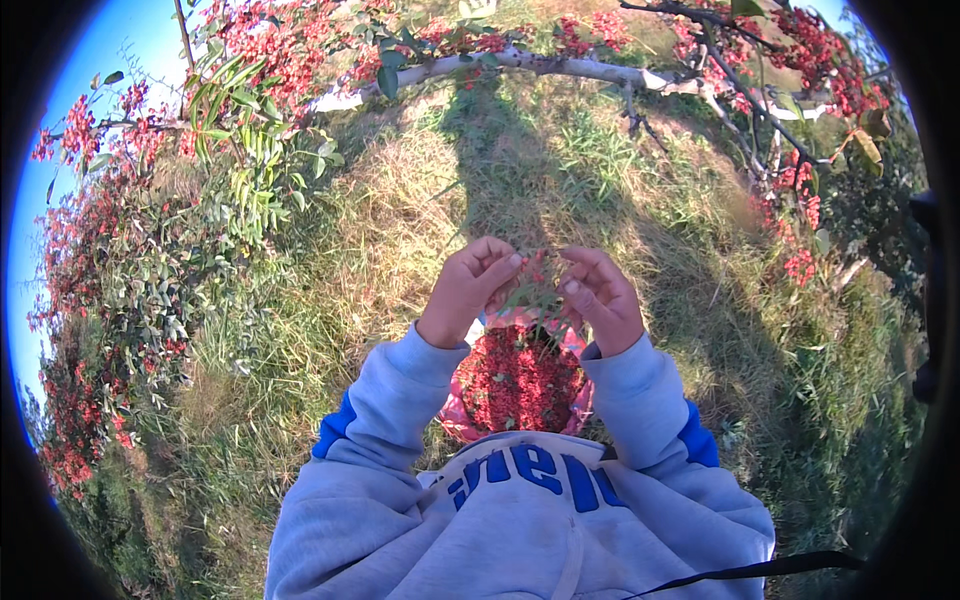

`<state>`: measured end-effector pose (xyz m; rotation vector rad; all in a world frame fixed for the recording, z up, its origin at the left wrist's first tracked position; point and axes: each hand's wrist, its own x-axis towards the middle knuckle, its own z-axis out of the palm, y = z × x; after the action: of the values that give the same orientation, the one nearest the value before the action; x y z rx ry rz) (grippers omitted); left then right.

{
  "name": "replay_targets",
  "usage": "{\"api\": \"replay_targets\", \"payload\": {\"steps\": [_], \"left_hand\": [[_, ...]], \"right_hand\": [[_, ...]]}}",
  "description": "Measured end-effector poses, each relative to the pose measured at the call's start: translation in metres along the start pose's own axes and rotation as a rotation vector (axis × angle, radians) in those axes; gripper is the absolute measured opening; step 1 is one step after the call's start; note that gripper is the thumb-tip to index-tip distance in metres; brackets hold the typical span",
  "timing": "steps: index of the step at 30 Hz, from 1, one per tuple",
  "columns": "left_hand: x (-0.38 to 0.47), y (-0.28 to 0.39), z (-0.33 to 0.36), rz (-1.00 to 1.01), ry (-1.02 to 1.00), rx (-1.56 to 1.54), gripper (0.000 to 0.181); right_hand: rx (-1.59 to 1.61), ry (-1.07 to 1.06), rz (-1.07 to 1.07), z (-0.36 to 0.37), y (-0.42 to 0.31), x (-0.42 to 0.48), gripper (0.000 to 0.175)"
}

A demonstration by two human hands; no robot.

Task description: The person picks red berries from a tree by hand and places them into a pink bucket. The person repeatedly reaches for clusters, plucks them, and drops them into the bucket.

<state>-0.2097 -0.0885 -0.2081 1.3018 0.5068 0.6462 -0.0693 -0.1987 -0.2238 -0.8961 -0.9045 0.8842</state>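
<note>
Both my hands are raised over a pink bag point(456, 420) filled with small red berries point(517, 379). My left hand point(476, 285) has its thumb and forefinger pinched on a small cluster of red berries point(537, 264) that hangs between the hands. My right hand point(598, 296) is just to the right of that cluster with its fingers curled; whether it pinches a stem is too small to tell. Some narrow green leaves point(546, 294) show below the cluster, above the bag.
A pale bare branch point(555, 66) arches across the top, with red berry clusters point(281, 56) around it. Dark thin twigs point(757, 105) hang at the upper right. Berry-laden bushes point(97, 277) stand on the left. Grass point(390, 202) covers the ground.
</note>
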Motion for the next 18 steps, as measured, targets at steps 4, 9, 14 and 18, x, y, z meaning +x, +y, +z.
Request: {"api": "replay_targets", "payload": {"steps": [4, 9, 14, 18], "left_hand": [[-0.016, -0.018, 0.007, -0.027, -0.053, 0.133, 0.01], [-0.028, -0.036, -0.004, -0.17, 0.037, -0.176, 0.011], [-0.035, -0.056, -0.014, -0.23, 0.006, -0.404, 0.015], [-0.037, -0.056, -0.012, -0.275, 0.007, -0.501, 0.014]], "right_hand": [[-0.047, -0.021, 0.11, 0.0, 0.017, -0.002, 0.02], [0.044, 0.046, 0.13, 0.01, 0.033, -0.01, 0.017], [0.203, 0.049, 0.281, 0.01, 0.048, -0.017, 0.021], [0.355, 0.075, 0.281, 0.006, 0.065, -0.022, 0.023]]}}
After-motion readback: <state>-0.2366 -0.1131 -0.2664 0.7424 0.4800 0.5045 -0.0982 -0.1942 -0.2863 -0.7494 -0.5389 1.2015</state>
